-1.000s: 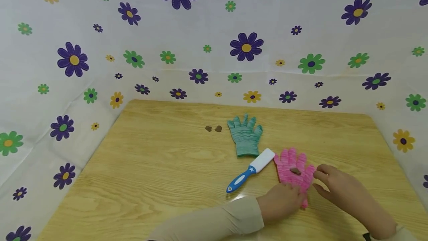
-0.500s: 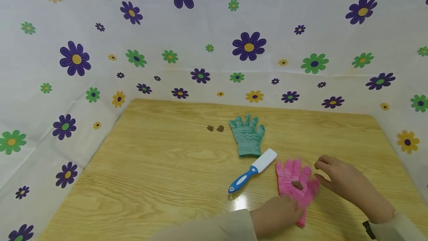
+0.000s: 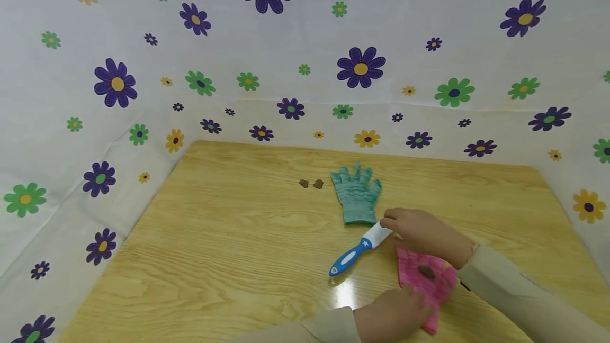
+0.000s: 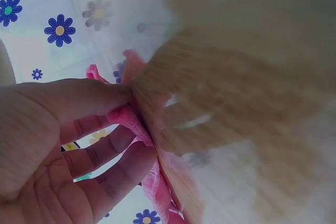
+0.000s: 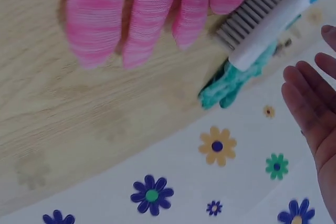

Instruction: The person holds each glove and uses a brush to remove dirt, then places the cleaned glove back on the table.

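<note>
In the head view a pink knitted glove (image 3: 426, 279) with a brown patch (image 3: 426, 271) lies at the table's right front. My left hand (image 3: 393, 311) holds its cuff end; the left wrist view shows thumb and fingers pinching the pink fabric (image 4: 137, 124). My right hand (image 3: 426, 232) is over the glove's fingers and beside the white head of a blue-handled brush (image 3: 352, 258), partly covering both. Grey bristles face the table in the right wrist view, where the right hand (image 5: 317, 103) has extended fingers, apart from the brush (image 5: 268, 24).
Beyond the brush lies a green knitted glove (image 3: 358, 197), flat with fingers pointing away. Two small brown lumps (image 3: 311, 183) are left of it on the wooden table (image 3: 214, 226). Flower-printed white cloth (image 3: 305, 30) rises behind the table and along its sides.
The left hand has pulled the pink glove nearer the table's front edge. My right hand has moved left from beside the glove to over its fingers, near the brush head.
</note>
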The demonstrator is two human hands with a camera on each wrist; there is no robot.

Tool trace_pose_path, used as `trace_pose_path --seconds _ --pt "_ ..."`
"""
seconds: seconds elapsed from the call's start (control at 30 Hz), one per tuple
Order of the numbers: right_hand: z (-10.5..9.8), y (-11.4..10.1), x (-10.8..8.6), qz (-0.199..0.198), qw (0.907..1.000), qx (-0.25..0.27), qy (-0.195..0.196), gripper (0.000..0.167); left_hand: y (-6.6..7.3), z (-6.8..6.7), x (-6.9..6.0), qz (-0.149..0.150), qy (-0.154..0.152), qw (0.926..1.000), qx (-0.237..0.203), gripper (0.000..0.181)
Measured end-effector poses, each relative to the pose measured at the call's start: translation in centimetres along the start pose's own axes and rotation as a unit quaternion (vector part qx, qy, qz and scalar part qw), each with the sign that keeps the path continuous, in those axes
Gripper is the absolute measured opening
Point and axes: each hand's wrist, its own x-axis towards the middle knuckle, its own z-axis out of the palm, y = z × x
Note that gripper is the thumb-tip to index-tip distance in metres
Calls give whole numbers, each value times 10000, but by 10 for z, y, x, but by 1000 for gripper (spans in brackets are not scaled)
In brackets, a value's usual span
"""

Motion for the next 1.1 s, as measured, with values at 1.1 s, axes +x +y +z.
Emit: trace_pose_path --seconds 1.1 --pt "20 3 10 -1714 9818 -793 -197 13 -4 -8 -4 125 -58 9990 -421 47"
